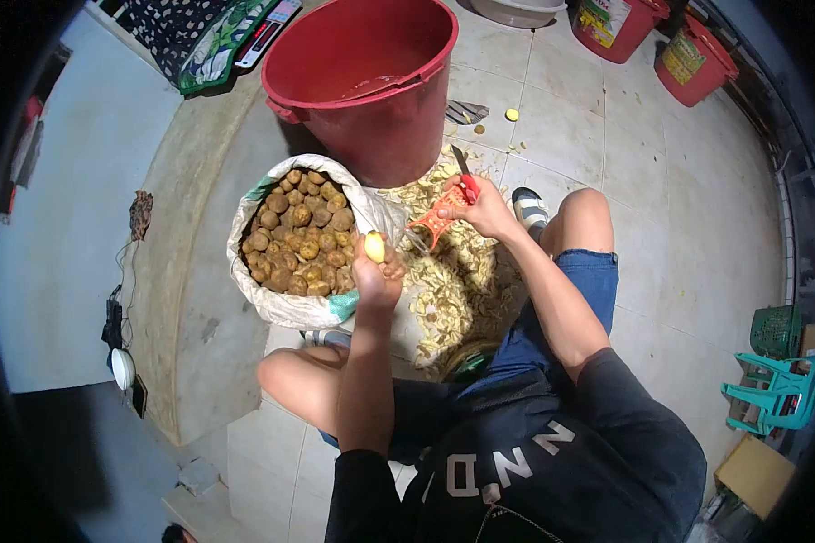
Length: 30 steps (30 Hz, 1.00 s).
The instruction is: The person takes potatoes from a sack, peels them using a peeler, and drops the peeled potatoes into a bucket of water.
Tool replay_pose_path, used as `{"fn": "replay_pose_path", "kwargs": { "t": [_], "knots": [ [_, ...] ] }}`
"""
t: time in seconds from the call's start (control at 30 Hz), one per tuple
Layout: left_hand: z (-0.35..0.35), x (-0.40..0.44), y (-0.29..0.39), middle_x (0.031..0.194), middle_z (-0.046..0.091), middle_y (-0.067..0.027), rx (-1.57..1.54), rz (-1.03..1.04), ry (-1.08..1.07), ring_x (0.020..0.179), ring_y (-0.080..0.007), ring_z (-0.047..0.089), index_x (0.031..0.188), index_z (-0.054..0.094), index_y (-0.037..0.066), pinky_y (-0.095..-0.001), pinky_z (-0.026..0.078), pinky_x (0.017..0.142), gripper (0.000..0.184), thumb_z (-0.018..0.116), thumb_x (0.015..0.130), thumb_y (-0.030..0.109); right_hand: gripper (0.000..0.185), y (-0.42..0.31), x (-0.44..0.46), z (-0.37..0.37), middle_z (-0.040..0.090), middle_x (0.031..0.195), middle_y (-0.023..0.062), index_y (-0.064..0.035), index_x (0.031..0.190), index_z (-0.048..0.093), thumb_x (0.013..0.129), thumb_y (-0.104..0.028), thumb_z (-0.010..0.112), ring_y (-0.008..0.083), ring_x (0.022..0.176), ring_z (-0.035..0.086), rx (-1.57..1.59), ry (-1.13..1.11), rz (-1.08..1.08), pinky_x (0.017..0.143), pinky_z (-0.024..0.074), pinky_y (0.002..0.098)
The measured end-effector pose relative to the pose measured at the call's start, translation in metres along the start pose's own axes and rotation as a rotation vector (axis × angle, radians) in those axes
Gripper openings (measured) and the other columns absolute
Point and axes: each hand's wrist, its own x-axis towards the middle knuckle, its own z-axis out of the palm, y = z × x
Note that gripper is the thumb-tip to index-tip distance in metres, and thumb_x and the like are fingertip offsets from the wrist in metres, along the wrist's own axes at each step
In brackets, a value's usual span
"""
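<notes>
My left hand [380, 276] is closed around a pale yellow peeled potato [375, 246], just right of the sack's mouth. In my right hand [489, 214] is an orange peeler [436, 217] with a perforated handle, its metal end pointing down and left. The same hand also grips a red-handled knife [470, 188], whose dark blade points up. Beside my left hand stands an open white sack [285, 312] full of unpeeled brown potatoes [301, 226]. Under both hands, a heap of potato peelings [466, 281] covers the floor between my legs.
A large red tub [362, 136] stands behind the sack. On the tiles beyond lie a striped cloth [466, 112] and a yellow piece [512, 115]. Red buckets [697, 68] are at the far right; a turquoise stool [774, 394] stands by the right wall. A concrete ledge [213, 299] runs along the left.
</notes>
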Motion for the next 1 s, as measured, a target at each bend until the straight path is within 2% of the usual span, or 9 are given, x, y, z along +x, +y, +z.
{"fn": "replay_pose_path", "kwargs": {
  "t": [0.17, 0.27, 0.33, 0.43, 0.5, 0.57, 0.77, 0.9, 1.0],
  "knots": [
    [0.014, -0.006, -0.016, 0.063, 0.051, -0.0013, 0.449, 0.169, 0.204, 0.041, -0.0107, 0.038, 0.093, 0.055, 0.009, -0.0236, 0.025, 0.035, 0.026, 0.046, 0.096, 0.034, 0.04, -0.024, -0.009, 0.017, 0.061, 0.083, -0.0012, -0.0012, 0.101, 0.06, 0.071, -0.01, 0.085, 0.008, 0.074, 0.055, -0.127, 0.003, -0.148, 0.068, 0.0466, 0.0247],
    [0.032, -0.014, -0.017, 0.064, 0.054, -0.0018, 0.662, 0.239, 0.156, 0.045, -0.0104, 0.044, 0.09, 0.057, 0.008, -0.0235, 0.029, 0.036, 0.022, 0.049, 0.094, 0.028, 0.041, -0.017, 0.001, -0.001, 0.062, 0.084, -0.0014, -0.0024, 0.102, 0.061, 0.07, -0.01, 0.086, 0.0071, 0.079, 0.055, 0.038, 0.089, 0.073, 0.071, 0.0464, 0.0259],
    [0.042, -0.02, -0.021, 0.062, 0.052, -0.0003, 0.7, 0.296, 0.303, 0.051, -0.0078, 0.046, 0.073, 0.062, 0.004, -0.024, 0.033, 0.042, 0.031, 0.046, 0.092, 0.022, 0.04, -0.02, -0.004, 0.003, 0.063, 0.083, -0.0007, -0.0024, 0.102, 0.061, 0.07, -0.009, 0.085, 0.0072, 0.077, 0.056, 0.024, -0.03, -0.007, 0.069, 0.0472, 0.0257],
    [0.038, -0.02, -0.021, 0.065, 0.054, -0.0011, 0.887, 0.363, 0.159, 0.053, -0.0091, 0.05, 0.075, 0.062, 0.003, -0.0244, 0.037, 0.044, 0.03, 0.045, 0.093, 0.021, 0.039, -0.026, -0.006, 0.0, 0.064, 0.084, 0.0009, -0.0023, 0.101, 0.061, 0.071, -0.007, 0.085, 0.0074, 0.076, 0.059, -0.013, -0.102, -0.12, 0.067, 0.049, 0.0251],
    [0.04, -0.018, -0.02, 0.068, 0.057, -0.0024, 0.712, 0.226, 0.227, 0.053, -0.0108, 0.053, 0.08, 0.059, 0.004, -0.0251, 0.038, 0.043, 0.028, 0.042, 0.095, 0.02, 0.041, -0.025, -0.002, -0.01, 0.065, 0.087, 0.0021, -0.0022, 0.103, 0.061, 0.07, -0.007, 0.085, 0.0078, 0.082, 0.06, 0.059, 0.033, 0.123, 0.073, 0.0496, 0.0261],
    [0.046, -0.019, -0.016, 0.063, 0.053, -0.0017, 0.286, -0.025, 0.134, 0.042, -0.0122, 0.043, 0.077, 0.055, 0.008, -0.0258, 0.029, 0.034, 0.026, 0.043, 0.092, 0.026, 0.04, -0.037, -0.012, 0.009, 0.065, 0.084, 0.002, -0.0011, 0.104, 0.06, 0.071, -0.005, 0.083, 0.0088, 0.08, 0.061, 0.113, -0.127, -0.071, 0.071, 0.0499, 0.0243],
    [0.027, -0.016, -0.009, 0.045, 0.027, 0.0021, 0.11, -0.118, 0.089, 0.039, -0.0115, 0.031, 0.079, 0.052, 0.009, -0.0275, 0.025, 0.037, 0.027, 0.042, 0.09, 0.032, 0.037, -0.017, 0.003, -0.014, 0.061, 0.08, -0.0021, -0.0018, 0.101, 0.059, 0.073, -0.007, 0.083, 0.0067, 0.073, 0.055, -0.112, 0.062, 0.003, 0.066, 0.0474, 0.0258],
    [0.008, -0.007, 0.013, 0.064, 0.049, -0.0023, -0.02, -0.042, -0.106, 0.058, -0.0172, 0.048, 0.088, 0.055, 0.009, -0.0391, 0.043, 0.061, 0.023, 0.046, 0.089, 0.03, 0.033, -0.04, 0.008, -0.022, 0.059, 0.08, -0.0037, -0.0023, 0.098, 0.061, 0.074, -0.006, 0.082, 0.0054, 0.073, 0.052, -0.154, 0.002, -0.032, 0.066, 0.0462, 0.0241],
    [-0.018, 0.009, 0.02, 0.075, 0.058, -0.0067, -0.139, 0.048, 0.212, 0.067, -0.0214, 0.057, 0.091, 0.057, 0.006, -0.0392, 0.049, 0.067, 0.023, 0.052, 0.088, 0.028, 0.039, -0.07, 0.005, -0.037, 0.063, 0.082, 0.001, -0.0018, 0.102, 0.062, 0.072, -0.013, 0.084, 0.0103, 0.076, 0.055, -0.272, -0.001, -0.019, 0.072, 0.0472, 0.029]
  ]
}}
